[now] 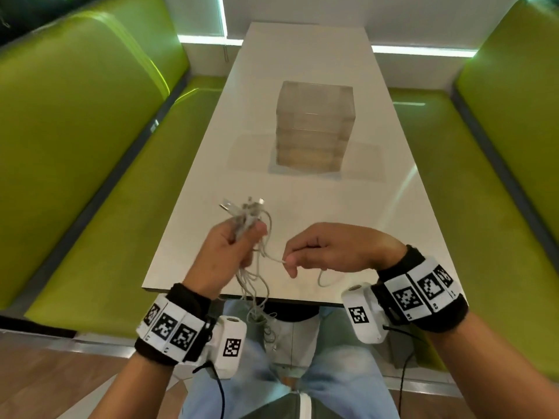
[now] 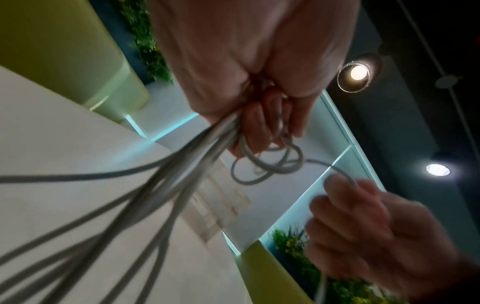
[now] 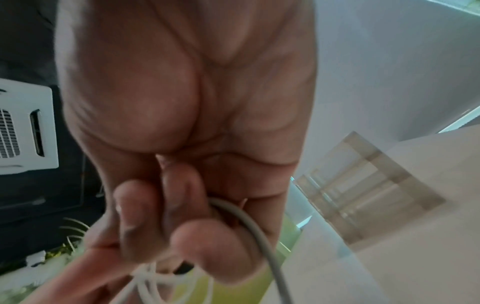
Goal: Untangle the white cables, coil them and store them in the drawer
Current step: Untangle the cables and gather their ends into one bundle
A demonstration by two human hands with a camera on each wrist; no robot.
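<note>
My left hand (image 1: 234, 241) grips a bundle of tangled white cables (image 1: 251, 216), with the plug ends sticking up above the fist and loose strands hanging down past the table's front edge to my lap. In the left wrist view the cables (image 2: 182, 168) fan out from the curled left hand (image 2: 259, 115). My right hand (image 1: 305, 255) pinches one strand of cable (image 1: 272, 258) that runs across from the bundle; a loop hangs below it. The right wrist view shows the right hand (image 3: 197, 226) curled round that cable (image 3: 259, 230). A clear drawer unit (image 1: 314, 131) stands farther back on the table.
The white table (image 1: 393, 213) is long and narrow, with green padded benches (image 1: 75, 146) along both sides. My knees in blue jeans (image 1: 338, 388) sit under the front edge. The drawers of the clear unit look closed.
</note>
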